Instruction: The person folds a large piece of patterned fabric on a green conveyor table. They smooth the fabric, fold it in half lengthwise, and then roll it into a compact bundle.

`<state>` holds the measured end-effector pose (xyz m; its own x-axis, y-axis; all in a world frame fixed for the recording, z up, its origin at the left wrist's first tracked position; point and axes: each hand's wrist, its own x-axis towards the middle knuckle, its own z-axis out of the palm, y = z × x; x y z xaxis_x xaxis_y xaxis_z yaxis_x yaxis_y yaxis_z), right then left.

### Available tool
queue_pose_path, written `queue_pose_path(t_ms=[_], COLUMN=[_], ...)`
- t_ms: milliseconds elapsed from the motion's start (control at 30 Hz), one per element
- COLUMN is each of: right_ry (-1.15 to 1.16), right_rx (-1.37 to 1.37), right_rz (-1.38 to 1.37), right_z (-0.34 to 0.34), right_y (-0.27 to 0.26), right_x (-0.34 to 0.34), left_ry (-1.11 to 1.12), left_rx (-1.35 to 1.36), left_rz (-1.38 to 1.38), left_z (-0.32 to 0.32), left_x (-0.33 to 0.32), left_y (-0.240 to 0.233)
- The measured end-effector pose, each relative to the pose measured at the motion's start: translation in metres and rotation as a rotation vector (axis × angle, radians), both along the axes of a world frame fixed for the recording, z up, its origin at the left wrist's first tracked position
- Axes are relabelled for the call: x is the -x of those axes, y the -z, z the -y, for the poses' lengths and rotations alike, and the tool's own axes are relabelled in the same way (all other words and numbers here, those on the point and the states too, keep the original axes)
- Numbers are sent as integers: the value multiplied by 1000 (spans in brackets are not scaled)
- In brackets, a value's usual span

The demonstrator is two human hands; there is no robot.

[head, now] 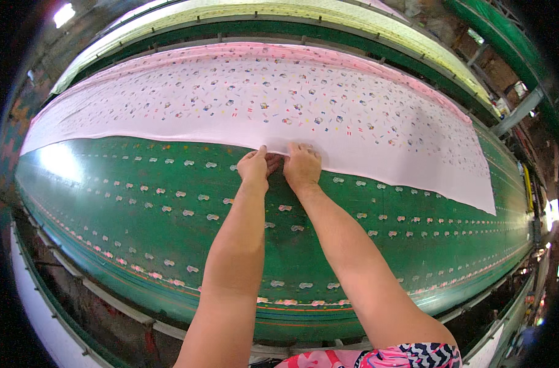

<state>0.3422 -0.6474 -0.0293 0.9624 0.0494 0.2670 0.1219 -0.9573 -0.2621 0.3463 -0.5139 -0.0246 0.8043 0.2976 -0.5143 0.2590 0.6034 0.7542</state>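
A long pale-pink printed fabric, dotted with small coloured motifs, lies across a long green table. My left hand pinches the fabric's near edge, thumb uppermost. Close beside it, my right hand lies over the same edge with its fingers on top of the cloth; its thumb is mostly hidden. Between the two hands the edge looks slightly raised. Away from my hands, the near edge runs in a gentle wave over the green surface.
Rows of small pale printed marks run along the tabletop. Deeper pink, gathered cloth borders the fabric's far side. Beyond a rail with pegs lies yellowish fabric. Another white-topped table shows at lower left, and a metal post at right.
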Motion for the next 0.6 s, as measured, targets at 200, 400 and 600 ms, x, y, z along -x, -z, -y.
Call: queue_pose_path(t_ms=[200,400,600], right_ry=[25,-119,-114], right_rx=[-1,-95,-139], right_rz=[303,289,274], right_z=[-37,-41,-39], right_y=[29,16,14], right_x=[24,30,30], left_ry=[-3,-269,76], left_rx=[-75,358,41], left_rz=[-54,-19,-135], left_z=[-12,-102,-202], left_x=[-13,-47,-57], left_y=[14,12,9])
